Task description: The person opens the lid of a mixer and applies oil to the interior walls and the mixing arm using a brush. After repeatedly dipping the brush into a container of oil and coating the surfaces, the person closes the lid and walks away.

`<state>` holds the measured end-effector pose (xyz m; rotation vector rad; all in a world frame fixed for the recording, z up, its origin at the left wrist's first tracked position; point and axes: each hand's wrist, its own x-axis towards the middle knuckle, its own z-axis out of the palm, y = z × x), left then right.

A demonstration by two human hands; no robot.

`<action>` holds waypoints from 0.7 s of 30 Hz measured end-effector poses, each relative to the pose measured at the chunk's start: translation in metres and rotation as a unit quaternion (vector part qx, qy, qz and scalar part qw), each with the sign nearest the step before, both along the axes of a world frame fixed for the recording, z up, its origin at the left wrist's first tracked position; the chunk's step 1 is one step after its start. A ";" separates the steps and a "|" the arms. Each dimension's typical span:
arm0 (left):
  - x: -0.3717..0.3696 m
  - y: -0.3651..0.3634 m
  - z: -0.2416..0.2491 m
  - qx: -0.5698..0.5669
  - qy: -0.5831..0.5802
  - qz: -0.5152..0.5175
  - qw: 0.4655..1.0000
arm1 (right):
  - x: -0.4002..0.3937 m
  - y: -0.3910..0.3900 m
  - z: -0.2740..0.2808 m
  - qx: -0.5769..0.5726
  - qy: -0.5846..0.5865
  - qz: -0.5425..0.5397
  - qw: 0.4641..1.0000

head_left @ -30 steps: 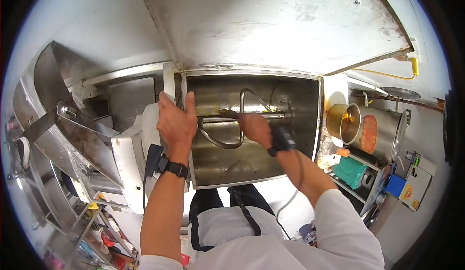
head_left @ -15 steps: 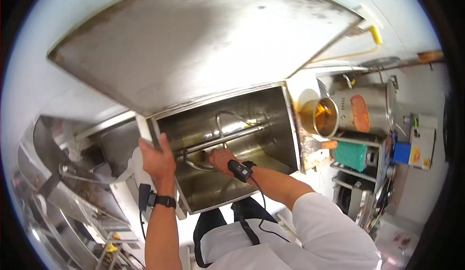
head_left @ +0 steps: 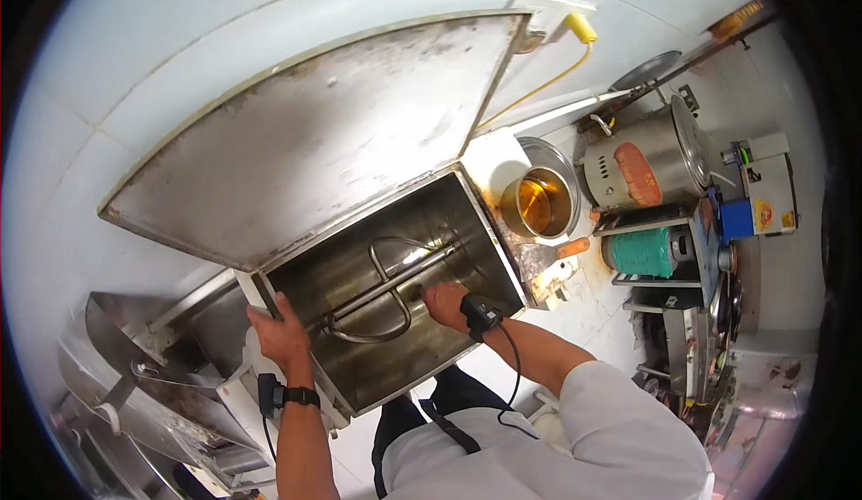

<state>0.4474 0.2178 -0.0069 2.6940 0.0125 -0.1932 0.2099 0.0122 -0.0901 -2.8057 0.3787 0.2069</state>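
Observation:
A steel dough mixer [head_left: 382, 390] stands before me. Inside its trough a horizontal shaft [head_left: 395, 282] carries curved, looped mixing arms [head_left: 401, 325]. My left hand [head_left: 285, 334] rests at the left rim of the trough, thumb and fingers apart. My right hand [head_left: 446, 307] is down in the trough, right of the lower loop, with its fingers closed. A small dark bit shows at those fingers, but what they hold is hidden. The mixer's lid [head_left: 305, 132] is raised and leans back towards the wall.
At the right are a pot of amber liquid [head_left: 541, 204], a scraper with an orange handle [head_left: 572, 248], a large steel pot [head_left: 660, 161] and a shelf holding a green-wrapped container [head_left: 642, 252]. A yellow plug [head_left: 581, 29] is in the wall. Metal equipment [head_left: 135, 347] stands at the left.
My right hand has moved right inside the trough, away from the shaft. The lower loop shows more fully. My left hand remains at the left rim. The view has shifted.

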 end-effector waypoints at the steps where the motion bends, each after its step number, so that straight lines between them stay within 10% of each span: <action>1: 0.002 -0.002 0.001 -0.004 -0.006 -0.003 1.000 | 0.003 0.001 0.002 0.000 -0.047 -0.072 0.996; 6: -0.001 -0.001 0.008 -0.005 0.028 0.004 1.000 | -0.006 -0.001 -0.047 -0.135 0.081 -0.036 0.987; 8: -0.002 0.001 0.004 -0.005 0.016 -0.002 1.000 | 0.004 -0.001 0.030 0.116 0.164 -0.010 0.980; 12: -0.003 -0.001 0.018 -0.027 0.036 -0.014 0.999 | 0.000 -0.009 0.088 0.156 0.145 -0.267 0.940; 14: -0.002 0.000 0.016 -0.020 0.028 -0.008 0.999 | -0.024 -0.011 0.048 0.138 -0.047 -0.307 0.940; 16: -0.002 -0.002 0.008 -0.017 0.020 -0.002 1.000 | -0.021 -0.018 0.065 0.522 -0.037 -0.617 0.588; 21: -0.002 0.000 0.014 -0.019 0.026 -0.006 0.999 | -0.033 -0.017 0.083 0.462 -0.239 -0.729 0.445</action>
